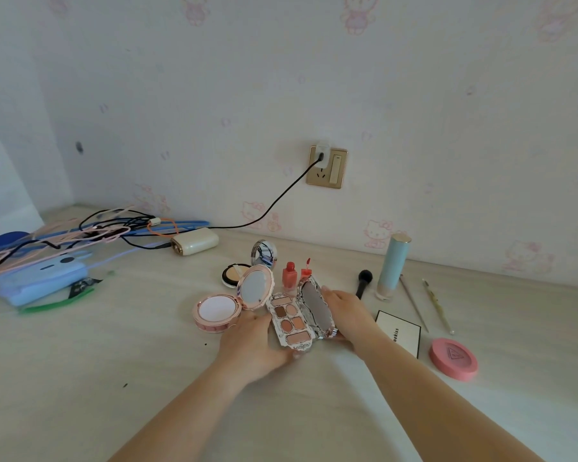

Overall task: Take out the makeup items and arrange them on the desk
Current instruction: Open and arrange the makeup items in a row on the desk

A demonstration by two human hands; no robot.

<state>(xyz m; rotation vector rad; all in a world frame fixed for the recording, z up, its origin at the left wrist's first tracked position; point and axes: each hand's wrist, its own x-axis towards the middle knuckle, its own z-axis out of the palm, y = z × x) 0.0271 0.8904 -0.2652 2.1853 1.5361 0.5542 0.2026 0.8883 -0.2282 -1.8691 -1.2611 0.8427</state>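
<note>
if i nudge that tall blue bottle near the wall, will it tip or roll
Probably tips easily: the tall blue bottle stands upright on a narrow base. Once down, its round body would likely roll, perhaps toward the black brush or the thin sticks beside it.

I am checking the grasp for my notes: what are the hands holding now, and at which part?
Both hold the open silver-framed eyeshadow palette: left hand at the pan tray's left edge, right hand behind the raised mirror lid.
</note>
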